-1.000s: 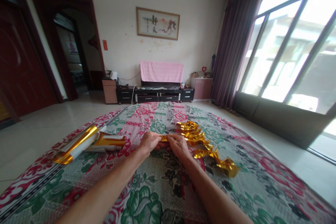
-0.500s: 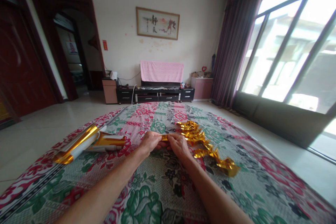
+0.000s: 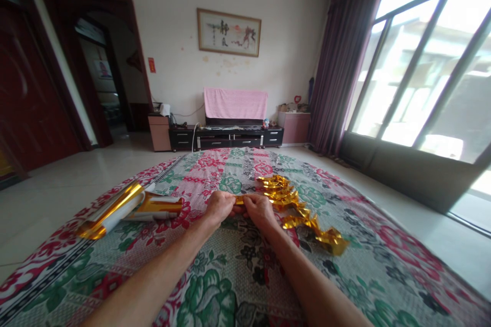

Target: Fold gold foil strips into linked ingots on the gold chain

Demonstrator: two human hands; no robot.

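Note:
Between my two hands, low over the flowered cloth, is a small piece of gold foil paper (image 3: 239,200). My left hand (image 3: 221,206) pinches its left end, and my right hand (image 3: 259,209) pinches the right end, thumbs on top. The fingers underneath are mostly hidden. Just right of my right hand lie several crumpled gold foil pieces (image 3: 284,196) in an uneven row. The nearest foil piece (image 3: 334,241) sits closest to me. Off to the left, curled sheets of gold foil paper (image 3: 115,212) with white backs rest on the cloth.
A red, green and grey flowered cloth (image 3: 207,286) covers the surface before me. Beyond stands a low black cabinet (image 3: 215,141), with a pink towel (image 3: 236,103) draped above it. A purple curtain (image 3: 337,61) hangs by the large window at right.
Both hands keep their pinch on the foil, with hardly any shift. The whole view has moved very slightly; the foil pieces and sheets lie as before.

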